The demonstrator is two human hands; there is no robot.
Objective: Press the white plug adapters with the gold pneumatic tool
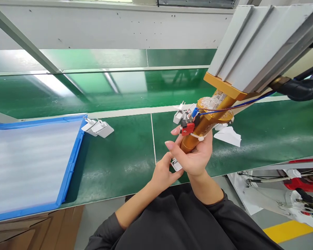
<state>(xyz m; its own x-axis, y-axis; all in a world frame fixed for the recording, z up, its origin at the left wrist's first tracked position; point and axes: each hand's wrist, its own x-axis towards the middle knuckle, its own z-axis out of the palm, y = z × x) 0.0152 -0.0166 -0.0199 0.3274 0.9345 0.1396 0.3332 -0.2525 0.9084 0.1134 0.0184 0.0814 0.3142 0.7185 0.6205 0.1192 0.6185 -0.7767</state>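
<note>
A gold cylindrical tool [189,141] slants down from the upper right, with a red switch [187,129] and blue and brown wires on its side. My right hand [199,158] is wrapped around the lower shaft, its thumb stretched out to the left. Just below the tool's end, my left hand [163,175] pinches a small white plug adapter [176,165], partly covered by the fingers. Whether the tool's tip touches the adapter cannot be made out. Behind the tool lie several white adapters [179,116], some with pins pointing up.
A grey ribbed metal housing [253,45] carries the tool overhead. At left stands a blue tray [72,163] with a white lining. White adapters [104,130] rest beside its far corner. White flat pieces [228,136] lie right of the tool on the green bench [125,156].
</note>
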